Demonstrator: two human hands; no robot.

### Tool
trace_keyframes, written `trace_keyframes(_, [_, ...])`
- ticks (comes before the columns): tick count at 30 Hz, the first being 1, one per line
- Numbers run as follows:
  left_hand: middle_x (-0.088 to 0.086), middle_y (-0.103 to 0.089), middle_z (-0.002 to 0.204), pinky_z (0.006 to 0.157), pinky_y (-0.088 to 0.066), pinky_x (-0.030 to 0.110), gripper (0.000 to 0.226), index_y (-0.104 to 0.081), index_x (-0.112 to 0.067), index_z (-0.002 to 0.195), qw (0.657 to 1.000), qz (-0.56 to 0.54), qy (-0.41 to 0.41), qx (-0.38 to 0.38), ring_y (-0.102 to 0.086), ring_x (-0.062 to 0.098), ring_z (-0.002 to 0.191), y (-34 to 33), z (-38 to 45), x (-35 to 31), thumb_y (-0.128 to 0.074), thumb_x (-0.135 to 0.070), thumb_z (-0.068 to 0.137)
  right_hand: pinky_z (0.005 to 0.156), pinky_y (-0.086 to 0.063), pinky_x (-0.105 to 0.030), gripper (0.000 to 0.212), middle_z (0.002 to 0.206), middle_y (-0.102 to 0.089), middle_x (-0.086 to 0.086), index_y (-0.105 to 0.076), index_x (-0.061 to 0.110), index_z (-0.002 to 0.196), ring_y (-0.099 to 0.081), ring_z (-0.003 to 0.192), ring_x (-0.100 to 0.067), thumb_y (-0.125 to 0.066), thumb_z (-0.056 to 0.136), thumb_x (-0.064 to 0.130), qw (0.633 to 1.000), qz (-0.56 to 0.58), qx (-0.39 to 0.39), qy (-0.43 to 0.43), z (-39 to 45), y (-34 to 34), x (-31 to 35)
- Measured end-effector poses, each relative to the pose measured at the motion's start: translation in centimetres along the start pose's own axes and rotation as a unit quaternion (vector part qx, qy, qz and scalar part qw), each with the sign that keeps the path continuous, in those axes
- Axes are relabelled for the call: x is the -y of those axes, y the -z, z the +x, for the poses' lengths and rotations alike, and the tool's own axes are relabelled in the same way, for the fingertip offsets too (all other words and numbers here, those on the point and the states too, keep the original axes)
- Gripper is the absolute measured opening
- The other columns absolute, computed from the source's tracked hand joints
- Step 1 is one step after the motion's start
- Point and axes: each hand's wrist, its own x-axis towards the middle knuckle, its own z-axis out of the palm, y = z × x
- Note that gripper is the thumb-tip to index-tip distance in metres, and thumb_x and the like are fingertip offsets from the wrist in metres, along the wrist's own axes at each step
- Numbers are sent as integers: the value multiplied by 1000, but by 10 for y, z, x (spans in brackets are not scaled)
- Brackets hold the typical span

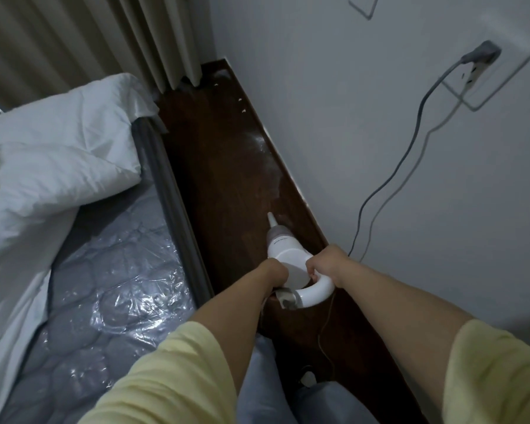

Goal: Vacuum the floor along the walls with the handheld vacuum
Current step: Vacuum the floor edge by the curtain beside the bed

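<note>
A: Where's the vacuum (288, 258) now?

B: Down in the narrow strip of dark floor (227, 166) between the bed (104, 270) on the left and the white wall (349, 133) on the right. Its nozzle points away from us toward the far corner, tip low over the boards and close to the wall

A: And the hands?

B: Both are on it. The right hand (326, 264) is curled round the looped handle at the near end. The left hand (273, 273) is closed against the left side of the body, fingers wrapped underneath, though exactly what they grip I cannot tell from here

A: How much is done, would you say?

B: Hard to judge the near stretch; it looks dark and clean by the wall. Ahead of the nozzle there is a pale dusty smear (263, 154) along the wall's foot, and farther off a few small white crumbs (242, 105) plus some fluff under the curtain (166, 41) in the far corner. So I'd say most of this wall is left to do

A: Any cord in the way?

B: A grey cable (410, 142) hangs down the wall from the socket (484, 59) on the right, and a thin wire trails on the floor near the handle

A: Any brand on the machine?

B: There is a small line of dark print on the white body near the dust cup, too tiny and blurred to read
</note>
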Motion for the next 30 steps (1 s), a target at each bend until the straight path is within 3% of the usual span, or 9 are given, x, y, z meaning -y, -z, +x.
trace_keyframes(5, [17,-54,123,97,-46,35,36,-43,1,134,1000,-5,-15,11,-54,27,108,-22,-13,-7,-37,-9,99,82,-54,-42,10,97,-62,-24,-57,-1,82,-64,93,-37,-61,73,-4,1000,-5,-22,-9,-2,15,-19])
trace_keyframes(9, [19,-47,137,105,-42,36,39,-38,2,138,999,12,-18,29,-47,31,126,-43,-23,-15,-34,-8,101,75,-54,-39,33,95,-63,-25,-62,-8,102,-63,85,-35,-62,70,-4,1000,-16,-20,-9,-6,33,-35])
trace_keyframes(12, [18,-46,139,108,-39,36,40,-36,3,139,999,16,-21,25,-45,30,128,-50,-29,-14,-33,-9,102,76,-53,-38,16,93,-60,-23,-60,-5,88,-61,86,-34,-62,71,-4,1000,-18,-20,-8,-15,38,-39])
trace_keyframes(16, [16,-52,119,101,-42,34,38,-42,2,135,1000,-13,-12,-4,-47,24,100,-50,-33,-2,-36,-11,101,80,-53,-41,10,95,-60,-23,-55,0,76,-63,96,-39,-62,71,-4,1000,-11,-3,4,-24,31,-39])
trace_keyframes(18, [17,-51,130,100,-41,34,38,-41,2,136,1000,-18,-3,-11,-44,23,97,-47,-34,6,-35,-10,101,80,-53,-42,10,93,-60,-26,-57,-1,74,-63,91,-38,-62,68,-5,1000,-4,17,4,-25,23,-38])
trace_keyframes(21, [17,-48,135,102,-41,35,39,-39,1,137,1000,-4,9,-13,-47,24,103,-34,-37,13,-37,-11,100,81,-53,-41,8,95,-62,-27,-58,-3,77,-62,89,-36,-61,69,-5,999,5,39,-5,-28,10,-35])
trace_keyframes(25, [14,-50,112,103,-43,36,38,-42,1,135,1000,7,5,-5,-51,26,108,-22,-39,10,-39,-12,100,83,-52,-39,17,106,-62,-24,-57,0,88,-62,102,-38,-62,73,-3,1000,6,20,-8,-30,6,-27])
trace_keyframes(30, [14,-49,110,95,-45,35,39,-40,-1,137,999,14,-12,33,-50,25,100,-13,-36,-13,-38,-13,100,82,-52,-37,23,99,-55,-20,-55,0,97,-59,98,-35,-59,76,-5,999,-26,-19,-24,-34,25,-9])
